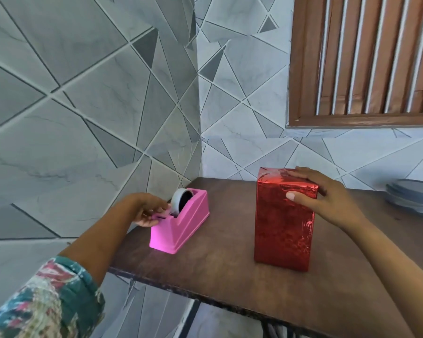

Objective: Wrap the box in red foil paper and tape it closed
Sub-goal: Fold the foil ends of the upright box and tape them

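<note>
Red foil-wrapped box stands upright, right hand gripping its top; left hand curls at pink tape dispenser, grasp unclear

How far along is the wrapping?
Done: red foil covers every visible side of the box, which stands upright on the table. In hand: the right hand holds its top, and the left hand pinches tape at the dispenser. Left: probably taping the top folds shut.
</note>
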{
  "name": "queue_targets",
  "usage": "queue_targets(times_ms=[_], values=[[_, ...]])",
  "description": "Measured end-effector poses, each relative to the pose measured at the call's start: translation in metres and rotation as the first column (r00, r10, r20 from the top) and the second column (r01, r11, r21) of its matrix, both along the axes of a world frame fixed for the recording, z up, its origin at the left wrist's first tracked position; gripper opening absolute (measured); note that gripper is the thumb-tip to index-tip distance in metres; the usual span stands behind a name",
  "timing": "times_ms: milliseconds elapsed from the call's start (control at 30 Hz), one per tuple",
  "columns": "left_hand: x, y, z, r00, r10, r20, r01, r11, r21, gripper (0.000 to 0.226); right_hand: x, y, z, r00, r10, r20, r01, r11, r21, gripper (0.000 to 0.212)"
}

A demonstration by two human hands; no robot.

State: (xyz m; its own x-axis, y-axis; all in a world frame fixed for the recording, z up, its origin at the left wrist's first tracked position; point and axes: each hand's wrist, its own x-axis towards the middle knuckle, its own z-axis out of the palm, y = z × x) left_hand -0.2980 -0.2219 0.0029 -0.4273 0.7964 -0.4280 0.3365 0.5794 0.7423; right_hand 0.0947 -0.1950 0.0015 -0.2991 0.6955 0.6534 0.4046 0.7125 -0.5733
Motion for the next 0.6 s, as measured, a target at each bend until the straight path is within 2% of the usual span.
queue_targets(times_ms=[133, 267, 400, 500, 600], values=[[0.001, -0.003, -0.007, 0.995, 0.035, 0.097, -0.036, 0.999, 0.01, 0.024, 0.002, 0.001, -0.002, 1.0, -0.003, -0.01, 0.003, 1.0, -0.007, 0.07], [0.004, -0.008, -0.009, 0.977, 0.077, 0.199, -0.098, 0.99, 0.099, 0.018, 0.002, 0.003, -0.004, 1.0, -0.007, -0.006, 0.007, 1.0, -0.004, 0.069], [0.008, -0.018, -0.016, 0.9, 0.138, 0.414, -0.243, 0.946, 0.212, 0.016, 0.001, 0.004, -0.004, 1.0, -0.001, -0.019, 0.0, 1.0, -0.019, 0.07], [0.004, -0.027, -0.016, 0.838, 0.104, 0.536, -0.309, 0.9, 0.308, 0.016, 0.0, 0.003, -0.004, 1.0, -0.003, -0.017, 0.003, 1.0, -0.01, 0.071], [0.001, -0.037, -0.023, 0.839, 0.039, 0.543, -0.311, 0.852, 0.42, 0.011, 0.0, 0.003, -0.003, 1.0, -0.017, -0.019, 0.017, 1.0, -0.006, 0.072]])
